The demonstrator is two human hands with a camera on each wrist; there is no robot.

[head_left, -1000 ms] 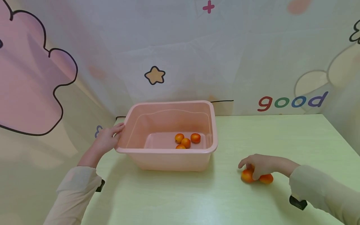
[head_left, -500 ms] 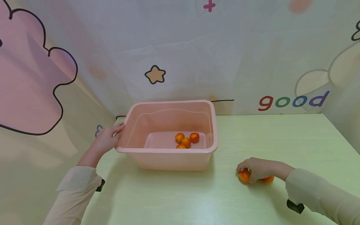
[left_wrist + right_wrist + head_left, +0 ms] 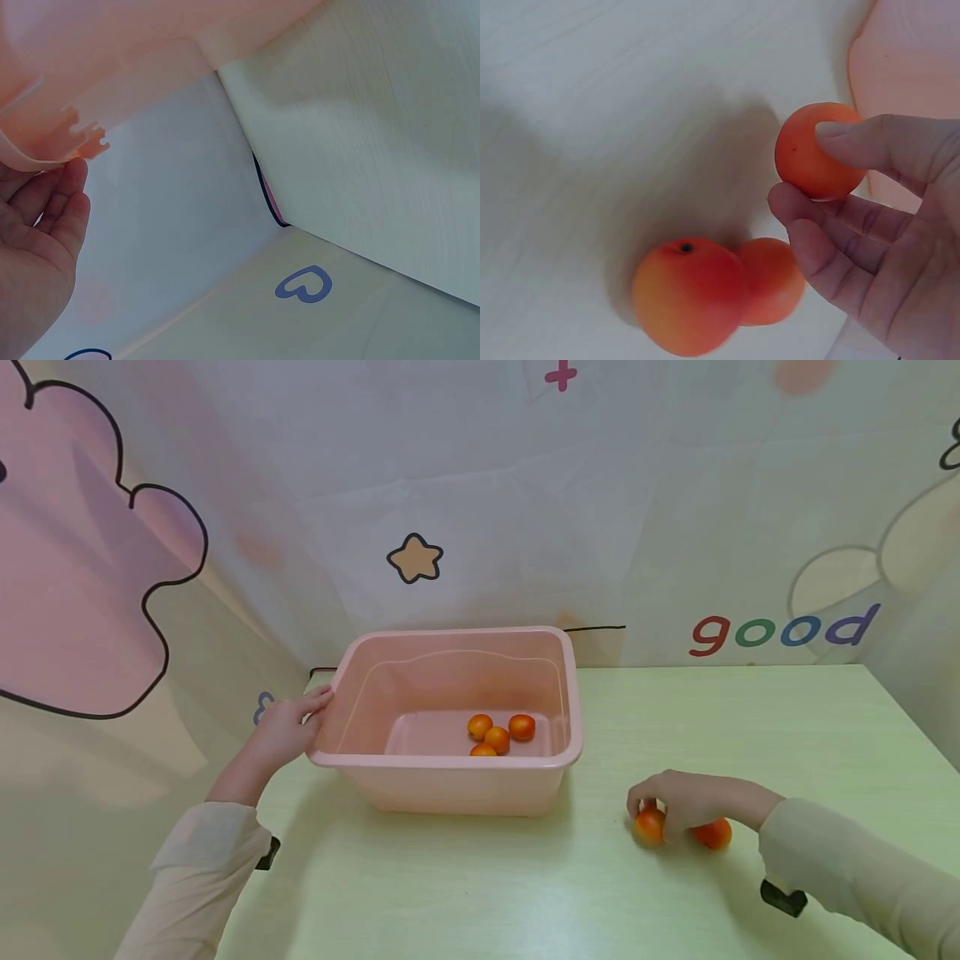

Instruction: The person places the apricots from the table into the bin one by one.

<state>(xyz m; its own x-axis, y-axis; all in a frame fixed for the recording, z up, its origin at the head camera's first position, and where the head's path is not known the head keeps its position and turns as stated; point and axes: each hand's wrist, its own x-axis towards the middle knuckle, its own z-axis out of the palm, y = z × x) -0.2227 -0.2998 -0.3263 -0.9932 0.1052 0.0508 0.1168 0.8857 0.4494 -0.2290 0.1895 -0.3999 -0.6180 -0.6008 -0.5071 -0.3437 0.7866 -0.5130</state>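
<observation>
At the left end of a pink plastic tub, my left hand grips the rim with its fingers. The left wrist view shows those fingertips at the rim from below. My right hand pinches a small orange-red, apricot-like fruit between thumb and fingers, low over the table. Beneath that hand, two more such fruits sit side by side: a larger-looking one with a dark stem pit, and another partly hidden behind it. Several like fruits lie on the tub's floor, toward its right.
The pale green table runs back to a printed cloth wall, and the tub stands close to that wall. To the far right, the table's side edge meets more cloth. Both forearms wear cream sleeves with a black device at the wrist.
My right hand's fingers have closed in around a fruit, which has shifted slightly left and away from the one on its right. The left hand stays at the tub's rim.
</observation>
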